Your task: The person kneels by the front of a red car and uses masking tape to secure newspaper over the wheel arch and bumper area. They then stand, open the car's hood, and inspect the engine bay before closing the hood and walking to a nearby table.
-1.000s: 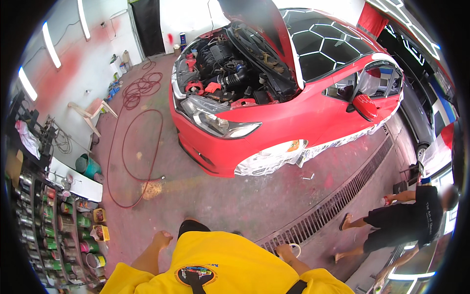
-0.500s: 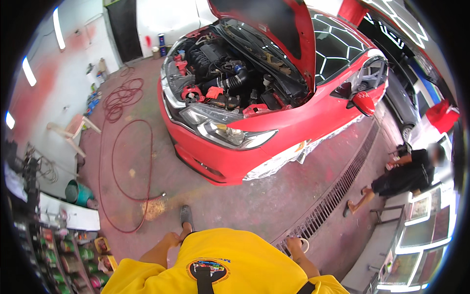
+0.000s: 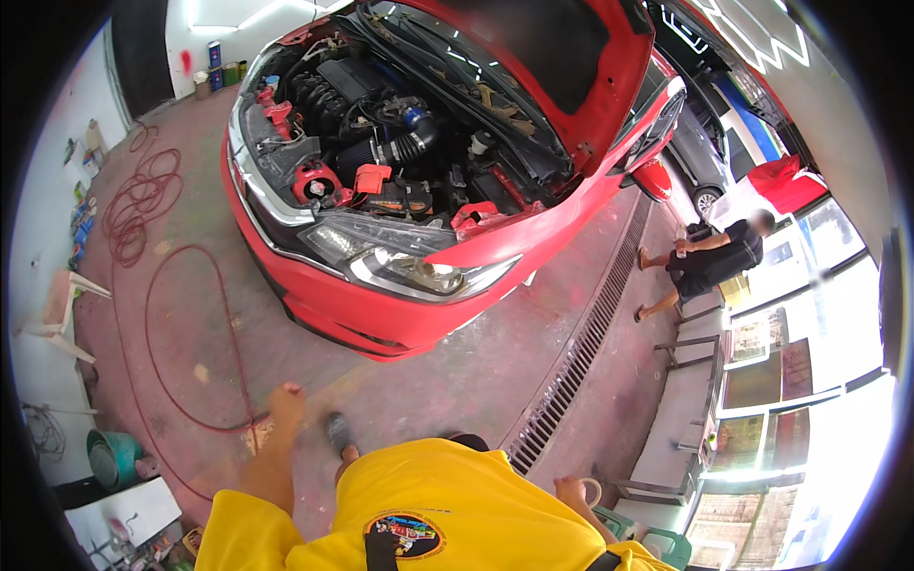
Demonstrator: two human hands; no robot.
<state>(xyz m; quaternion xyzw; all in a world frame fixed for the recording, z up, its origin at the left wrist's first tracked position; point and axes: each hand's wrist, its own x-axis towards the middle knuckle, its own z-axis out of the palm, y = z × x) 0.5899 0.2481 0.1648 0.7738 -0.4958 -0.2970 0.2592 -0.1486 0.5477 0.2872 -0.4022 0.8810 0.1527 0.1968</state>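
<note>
My right hand [image 3: 570, 491] hangs low at my right side, its fingers closed on a pale ring that looks like a roll of masking tape [image 3: 593, 492]. Out in front on the left is my left hand [image 3: 287, 405], fingers curled in, with nothing visible in them. Ahead of me stands a red car [image 3: 400, 328] with its hood [image 3: 547, 57] raised. The engine bay [image 3: 367, 133] lies uncovered, and a clear headlight [image 3: 428, 271] sits at the near corner. Neither hand touches the car.
A red hose [image 3: 152, 357] lies in loops on the floor at left, near a plastic chair [image 3: 59, 309] and green bucket [image 3: 112, 459]. A drain grate [image 3: 581, 352] runs along the right. Beyond it another person [image 3: 719, 255] in dark clothes stands near a metal bench [image 3: 709, 381].
The view has come closer to the car and swung right. My left hand has swung up and forward from beside my body. The tape roll stays in my right hand.
</note>
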